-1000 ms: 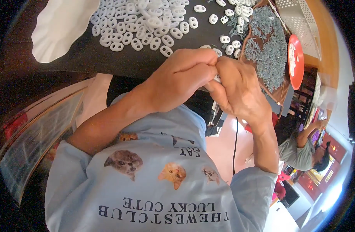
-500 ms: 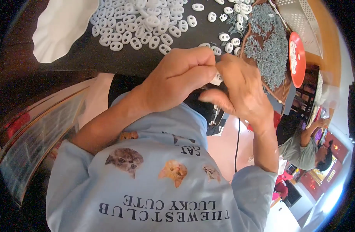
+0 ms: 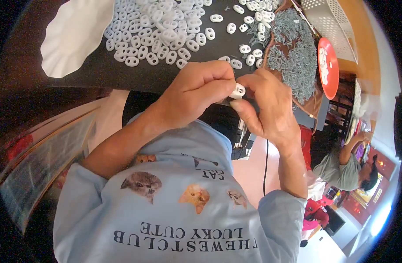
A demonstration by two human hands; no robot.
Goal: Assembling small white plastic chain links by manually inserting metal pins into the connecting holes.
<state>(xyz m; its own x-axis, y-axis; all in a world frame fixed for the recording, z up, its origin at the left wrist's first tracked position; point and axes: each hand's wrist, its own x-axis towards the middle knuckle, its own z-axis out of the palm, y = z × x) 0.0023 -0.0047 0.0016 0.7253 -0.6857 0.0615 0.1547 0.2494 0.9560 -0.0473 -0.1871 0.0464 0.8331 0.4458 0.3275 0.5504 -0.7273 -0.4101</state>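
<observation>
A white oval cord lock point(image 3: 239, 91) with two holes sits between my hands, just off the table's near edge. My left hand point(image 3: 190, 93) pinches its left end between thumb and bent forefinger. Around its right end curl the forefinger and thumb of my right hand point(image 3: 272, 107), the thumb just below it. Whether a smaller part is also in the right fingers is hidden. Beyond my left hand spreads a big heap of similar white two-hole pieces point(image 3: 142, 33). A smaller group of white cord locks point(image 3: 245, 49) lies past my right hand.
Small grey springs point(image 3: 293, 55) cover a brown cloth at the right. A red plate point(image 3: 334, 72) with little white parts stands beyond it, near a perforated pale basket point(image 3: 328, 24). A white wavy-edged tray point(image 3: 74, 39) lies at the far left. Another person point(image 3: 348, 166) is in the right background.
Both hands have shifted slightly left and down in view. My right thumb has closed in toward the cord lock, which now shows more fully between my fingers.
</observation>
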